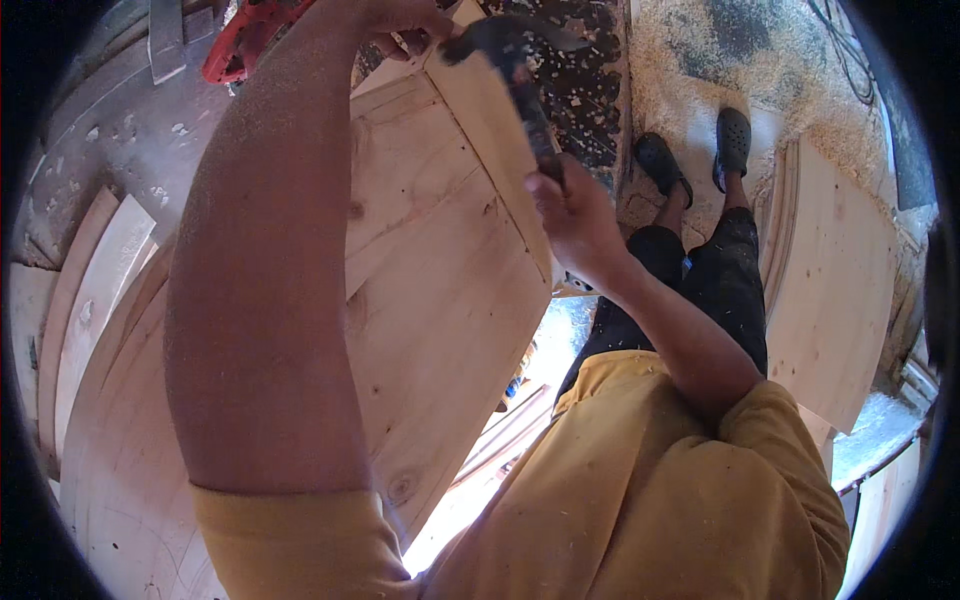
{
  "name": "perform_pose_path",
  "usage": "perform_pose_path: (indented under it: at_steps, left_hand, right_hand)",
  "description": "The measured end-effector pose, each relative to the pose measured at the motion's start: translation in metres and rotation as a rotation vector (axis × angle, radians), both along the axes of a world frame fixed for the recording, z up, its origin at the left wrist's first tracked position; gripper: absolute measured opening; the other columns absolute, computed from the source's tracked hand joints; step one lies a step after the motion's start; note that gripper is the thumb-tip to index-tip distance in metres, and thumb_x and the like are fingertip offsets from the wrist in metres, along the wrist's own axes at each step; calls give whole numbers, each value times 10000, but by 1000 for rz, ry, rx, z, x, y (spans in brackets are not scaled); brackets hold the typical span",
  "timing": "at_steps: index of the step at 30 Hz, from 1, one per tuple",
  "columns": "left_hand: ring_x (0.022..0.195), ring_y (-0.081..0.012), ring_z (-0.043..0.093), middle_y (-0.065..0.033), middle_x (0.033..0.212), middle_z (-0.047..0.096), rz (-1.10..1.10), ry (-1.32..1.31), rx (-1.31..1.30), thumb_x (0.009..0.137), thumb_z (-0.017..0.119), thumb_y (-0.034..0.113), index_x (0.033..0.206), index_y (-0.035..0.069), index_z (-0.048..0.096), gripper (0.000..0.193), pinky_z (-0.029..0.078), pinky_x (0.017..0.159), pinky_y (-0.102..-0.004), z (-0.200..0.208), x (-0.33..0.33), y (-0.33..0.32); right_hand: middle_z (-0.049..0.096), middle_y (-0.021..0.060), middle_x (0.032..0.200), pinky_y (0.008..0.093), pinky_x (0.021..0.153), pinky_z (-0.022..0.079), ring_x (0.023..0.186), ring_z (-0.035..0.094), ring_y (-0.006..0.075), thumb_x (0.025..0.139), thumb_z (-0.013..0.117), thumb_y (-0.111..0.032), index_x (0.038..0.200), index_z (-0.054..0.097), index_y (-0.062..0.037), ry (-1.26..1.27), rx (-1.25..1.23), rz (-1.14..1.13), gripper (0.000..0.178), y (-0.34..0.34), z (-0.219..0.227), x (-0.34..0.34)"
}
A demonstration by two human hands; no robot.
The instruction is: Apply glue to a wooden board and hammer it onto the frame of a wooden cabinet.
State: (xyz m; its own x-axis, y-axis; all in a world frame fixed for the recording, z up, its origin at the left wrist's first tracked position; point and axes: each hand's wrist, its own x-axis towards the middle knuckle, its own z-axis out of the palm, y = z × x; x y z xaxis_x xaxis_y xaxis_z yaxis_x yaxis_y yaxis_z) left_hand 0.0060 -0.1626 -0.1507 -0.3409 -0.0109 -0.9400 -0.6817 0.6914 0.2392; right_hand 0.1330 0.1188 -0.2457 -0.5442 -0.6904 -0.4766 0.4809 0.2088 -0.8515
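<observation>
Wood panelling point(440, 230) is spreading left of the claw hammer point(526, 92), which the right hand's point(580, 218) grip is holding; an off-line swing could be striking the nearby left hand point(402, 20), whose grip I cannot tell.

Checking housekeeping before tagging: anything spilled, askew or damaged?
Loose, pale sawdust is strewn around the black perforated clogs, like unswept spill underfoot. The dark, pale-flecked surface near the dark claw hammer looks littered too. No damage is clear.

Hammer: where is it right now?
In the head view, the hammer is at upper centre, gripped by the right hand, its head beside the left hand.
</observation>
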Motion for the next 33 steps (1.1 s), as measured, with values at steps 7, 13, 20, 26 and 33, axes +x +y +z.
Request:
perform_pose_path:
  at_steps: [7,13,20,26,33]
  left_hand:
    - [782,-225,593,-133,914,605,65,-261,-283,845,694,224,1371,81,330,655,523,734,-391,-12,-12,7]
    - [762,-217,579,-125,894,598,91,-254,-304,840,701,223,1373,80,333,663,515,729,-383,-14,-10,1]
    - [777,-220,575,-134,895,598,118,-247,-284,841,702,231,1438,107,259,754,509,716,-391,-12,-4,-8]
    - [836,-253,592,-160,1010,601,31,-274,-268,831,708,229,1459,102,182,829,509,791,-415,-10,1,-9]
    - [827,-249,585,-147,989,597,141,-212,-287,826,688,172,1373,53,322,668,508,760,-408,-9,-2,1]
  right_hand:
    - [577,161,674,364,532,459,593,577,313,909,563,-150,941,490,11,-206,-224,-166,179,2,-7,1]
    - [559,113,645,342,537,440,564,563,210,939,533,-189,897,488,-18,-264,-353,-473,182,-2,9,-10]
    - [575,236,695,386,551,455,652,595,416,912,561,-191,903,488,-5,-52,-92,-235,200,0,5,-14]
    - [578,234,702,429,554,461,691,589,451,889,575,-173,907,464,2,216,101,229,208,-3,8,-16]
    - [589,268,705,469,546,461,704,594,465,897,575,-212,900,443,5,132,33,-12,254,-2,11,-21]
